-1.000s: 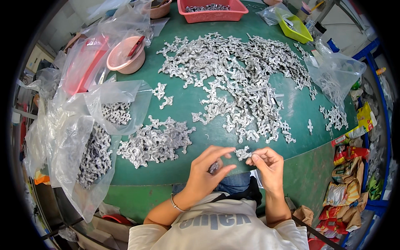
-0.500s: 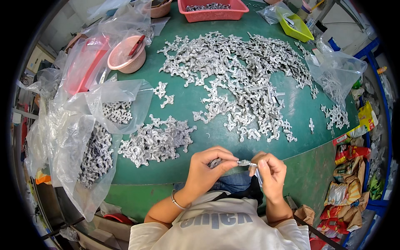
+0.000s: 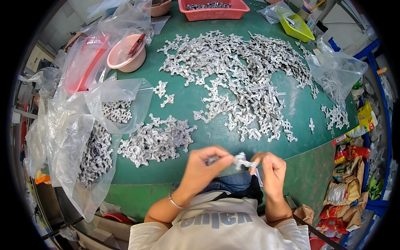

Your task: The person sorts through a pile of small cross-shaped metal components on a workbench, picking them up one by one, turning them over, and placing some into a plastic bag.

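Green tabletop (image 3: 181, 102), curved along its near edge, set in a cluttered workroom. Silvery metal part (image 3: 241, 161), one, branched, slightly blurred: held between the two hands, seen against the tabletop's near edge. Right hand (image 3: 271, 171): thumb and fingertips pinched on the part's right end. Left hand (image 3: 206, 166): fingers curled, thumb drawn in, a grey object (image 3: 211, 160) enclosed in the palm; whether the part is also touched by its fingertips cannot be told.

Nearby, at left: small heap (image 3: 158, 141) of like parts. Beyond: large heap (image 3: 233, 62), spread across the middle. At far left: clear plastic bag (image 3: 66, 133), partly filled. Behind it: pink bowl (image 3: 127, 62), a red-handled tool (image 3: 136, 44) laid in it. At the far side: pink tray (image 3: 214, 15), lime tray (image 3: 296, 32).

Both forearms are extended from the lower edge, wrists bent inward; a bracelet (image 3: 175, 203) is worn on the left. Beyond the tabletop, at right: coloured packets (image 3: 339, 191), stacked beside a blue frame (image 3: 366, 50).
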The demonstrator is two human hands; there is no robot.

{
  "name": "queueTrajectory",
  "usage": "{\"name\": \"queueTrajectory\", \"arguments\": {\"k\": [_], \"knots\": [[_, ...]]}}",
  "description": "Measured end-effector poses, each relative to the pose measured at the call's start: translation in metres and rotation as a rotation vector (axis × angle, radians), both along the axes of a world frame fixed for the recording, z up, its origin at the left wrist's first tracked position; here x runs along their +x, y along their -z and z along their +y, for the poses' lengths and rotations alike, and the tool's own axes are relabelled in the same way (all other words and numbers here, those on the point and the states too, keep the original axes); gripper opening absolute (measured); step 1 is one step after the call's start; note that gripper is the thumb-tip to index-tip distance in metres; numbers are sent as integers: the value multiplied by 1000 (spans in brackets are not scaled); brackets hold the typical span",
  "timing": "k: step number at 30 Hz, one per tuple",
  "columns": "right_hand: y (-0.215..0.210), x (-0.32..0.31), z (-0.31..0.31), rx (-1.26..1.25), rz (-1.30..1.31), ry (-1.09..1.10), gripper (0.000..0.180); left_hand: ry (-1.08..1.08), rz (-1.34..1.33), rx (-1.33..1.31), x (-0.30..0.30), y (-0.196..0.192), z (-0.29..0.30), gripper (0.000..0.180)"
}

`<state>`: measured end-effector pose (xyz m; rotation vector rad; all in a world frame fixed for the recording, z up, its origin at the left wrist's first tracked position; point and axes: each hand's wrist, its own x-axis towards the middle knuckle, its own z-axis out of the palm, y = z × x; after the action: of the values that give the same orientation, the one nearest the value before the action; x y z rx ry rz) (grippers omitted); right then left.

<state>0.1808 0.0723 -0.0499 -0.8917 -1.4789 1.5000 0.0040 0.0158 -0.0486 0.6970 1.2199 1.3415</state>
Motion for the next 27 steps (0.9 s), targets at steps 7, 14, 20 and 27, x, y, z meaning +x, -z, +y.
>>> {"name": "queueTrajectory", "arguments": {"k": [7,14,20,27], "knots": [[38,-4,23,513,-714,220,20,-482,1168,13,-73,7,-15,6],[53,-20,29,820,-813,289,15,-572,1170,-39,-78,5,-19,9],[31,-5,15,-47,-102,231,11,-373,976,146,-44,0,-17,16],[12,-8,-2,-520,336,15,15,-33,428,231,6,-7,2,27]]}}
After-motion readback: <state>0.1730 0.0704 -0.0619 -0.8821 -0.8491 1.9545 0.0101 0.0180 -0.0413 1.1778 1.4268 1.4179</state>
